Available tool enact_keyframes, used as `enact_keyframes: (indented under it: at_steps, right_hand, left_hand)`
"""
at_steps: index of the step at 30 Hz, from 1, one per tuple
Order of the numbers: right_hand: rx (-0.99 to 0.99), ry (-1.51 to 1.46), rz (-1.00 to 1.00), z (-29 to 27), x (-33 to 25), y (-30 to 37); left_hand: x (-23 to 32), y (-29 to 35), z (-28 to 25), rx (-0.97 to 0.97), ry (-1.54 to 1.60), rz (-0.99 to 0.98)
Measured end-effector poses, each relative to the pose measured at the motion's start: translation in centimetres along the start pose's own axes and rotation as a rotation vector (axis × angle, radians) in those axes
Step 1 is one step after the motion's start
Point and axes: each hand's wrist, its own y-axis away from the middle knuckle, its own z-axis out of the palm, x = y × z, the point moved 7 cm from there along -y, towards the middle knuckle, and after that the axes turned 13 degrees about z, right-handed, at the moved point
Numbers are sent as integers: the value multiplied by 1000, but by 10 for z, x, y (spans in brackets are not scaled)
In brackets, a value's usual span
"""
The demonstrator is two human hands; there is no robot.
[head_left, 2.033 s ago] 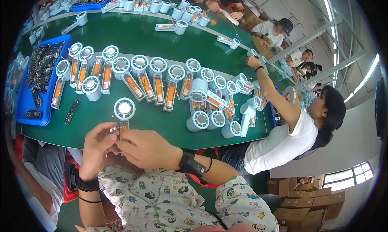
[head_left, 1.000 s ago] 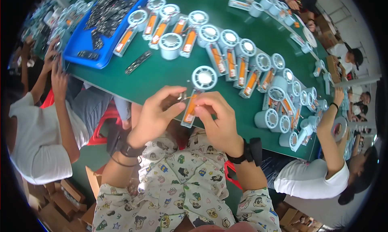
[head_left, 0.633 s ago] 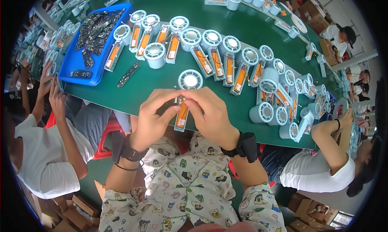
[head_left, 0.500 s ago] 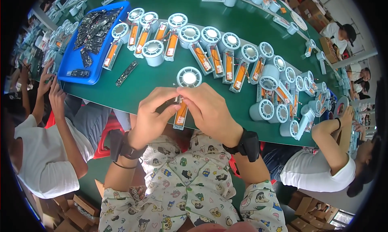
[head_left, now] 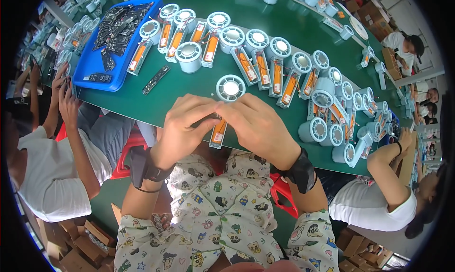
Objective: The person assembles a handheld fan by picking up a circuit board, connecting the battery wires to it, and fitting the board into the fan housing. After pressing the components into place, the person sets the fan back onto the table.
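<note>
The left hand [head_left: 185, 122] and right hand [head_left: 258, 124] meet over the handheld fan [head_left: 231, 88] at the near edge of the counter [head_left: 156, 94], their grip's contents hidden from me, and a wrist nudge could knock the fan off.

Factory assembly workshop, by look of it. Long green worktable [head_left: 142, 99] crowded with many near-identical light-blue units [head_left: 232, 36], round grilled heads on open housings, orange packs [head_left: 264, 72] and loose wires showing inside. Blue tray [head_left: 102, 86] heaped with dark circuit boards [head_left: 124, 29]. Workers in white shirts on both sides, left worker [head_left: 59, 182] and right worker [head_left: 372, 205] (more people farther off, right). Red plastic stool [head_left: 283, 198] for seating. Open cardboard cartons [head_left: 87, 248] on floor.
</note>
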Motion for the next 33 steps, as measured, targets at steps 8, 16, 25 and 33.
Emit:
enact_keyframes:
  at_steps: [8,16,25,33]
  right_hand:
    - [1,-161,128,2,9,0]
    - [-16,-425,446,11,28,23]
    - [65,-196,318,20,16,-9]
    - [-23,-164,398,19,27,0]
  left_hand:
    - [8,2,1,-15,-84,60]
    - [27,9,15,-28,-252,61]
    - [-3,33,12,170,181,-373]
    - [4,23,19,120,107,-227]
